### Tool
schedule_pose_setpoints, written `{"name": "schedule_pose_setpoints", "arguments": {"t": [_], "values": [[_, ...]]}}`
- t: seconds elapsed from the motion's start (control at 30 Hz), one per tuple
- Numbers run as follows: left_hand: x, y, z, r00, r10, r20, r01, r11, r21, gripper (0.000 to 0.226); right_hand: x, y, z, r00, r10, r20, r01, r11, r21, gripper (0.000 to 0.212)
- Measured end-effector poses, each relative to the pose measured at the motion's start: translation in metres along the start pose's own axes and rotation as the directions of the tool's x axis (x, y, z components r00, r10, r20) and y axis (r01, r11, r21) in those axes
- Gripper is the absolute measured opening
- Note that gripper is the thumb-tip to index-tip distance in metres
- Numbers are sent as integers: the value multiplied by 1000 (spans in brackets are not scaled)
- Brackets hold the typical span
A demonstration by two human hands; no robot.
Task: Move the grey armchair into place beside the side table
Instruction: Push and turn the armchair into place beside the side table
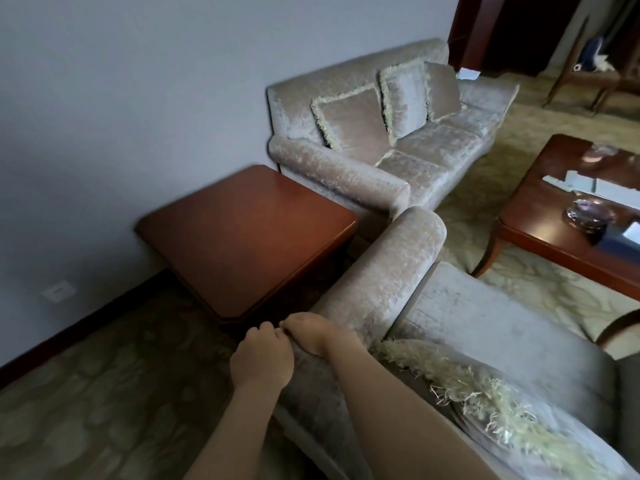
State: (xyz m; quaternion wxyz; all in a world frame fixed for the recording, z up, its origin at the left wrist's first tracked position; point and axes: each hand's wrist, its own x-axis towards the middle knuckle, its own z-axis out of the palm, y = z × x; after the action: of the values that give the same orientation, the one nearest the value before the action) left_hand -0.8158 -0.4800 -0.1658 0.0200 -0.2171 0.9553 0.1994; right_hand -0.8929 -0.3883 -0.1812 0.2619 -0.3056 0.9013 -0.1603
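Grey armchair [485, 320] lower centre, fringed cushion [491, 393] in its seat, left grip [261, 358] and right grip [308, 332] curled round its armrest [391, 268], tabletop [242, 230] just beside.

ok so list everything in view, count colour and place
grey velvet armchair: one, grey, foreground
square reddish-brown wooden side table: one, reddish-brown, against the wall, beside the armchair's arm
grey velvet sofa: one, grey, along the wall behind
fringed sofa cushions: three, grey, on the sofa
fringed armchair cushion: one, pale, on the armchair seat
reddish-brown wooden coffee table: one, reddish-brown, right
white wall socket: one, white, low on wall
left hand: one, gripping the armchair arm's outer edge
right hand: one, fingers curled over the armchair arm
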Motion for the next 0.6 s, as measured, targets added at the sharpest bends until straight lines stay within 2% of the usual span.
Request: {"name": "schedule_pose_setpoints", "arguments": {"t": [0.07, 0.13, 0.23, 0.3, 0.37, 0.43, 0.5, 0.57, 0.6], "values": [[-4, -22, -5, 999, -45, 22, 45, 999, -4, 31, -1, -21, 12, 1000, 14, 20, -14, 1000, -14, 35], [-1, -37, -10, 998, -25, 56, 25, 1000, 2, 36, -2, -37, 19, 999, 44, 0, -44, 999, 30, 36], [3, -39, -16, 992, 58, 110, -73, 987, 141, 38, -13, -39, 16, 974, 168, -152, -148, 979, 139, 39], [1, -34, -17, 990, 87, 106, -110, 967, 231, 35, -33, -33, 17, 939, 266, -219, -221, 953, 208, 41], [-2, -25, -21, 990, 112, 83, -132, 946, 298, 34, -58, -26, 19, 910, 303, -284, -246, 944, 221, 39], [-12, -10, -22, 976, 212, 42, -214, 922, 324, 35, -87, -19, 18, 870, 306, -387, -230, 946, 230, 31], [-33, 14, -15, 934, 356, 43, -351, 883, 313, 34, -120, -8, 17, 831, 262, -491, -183, 962, 203, 27], [-67, 43, -1, 868, 487, 95, -492, 819, 295, 30, -160, 4, 16, 789, 264, -555, -186, 963, 193, 25], [-89, 59, 6, 812, 570, 123, -581, 774, 252, 27, -183, 12, 17, 767, 282, -577, -213, 959, 185, 26]]}}
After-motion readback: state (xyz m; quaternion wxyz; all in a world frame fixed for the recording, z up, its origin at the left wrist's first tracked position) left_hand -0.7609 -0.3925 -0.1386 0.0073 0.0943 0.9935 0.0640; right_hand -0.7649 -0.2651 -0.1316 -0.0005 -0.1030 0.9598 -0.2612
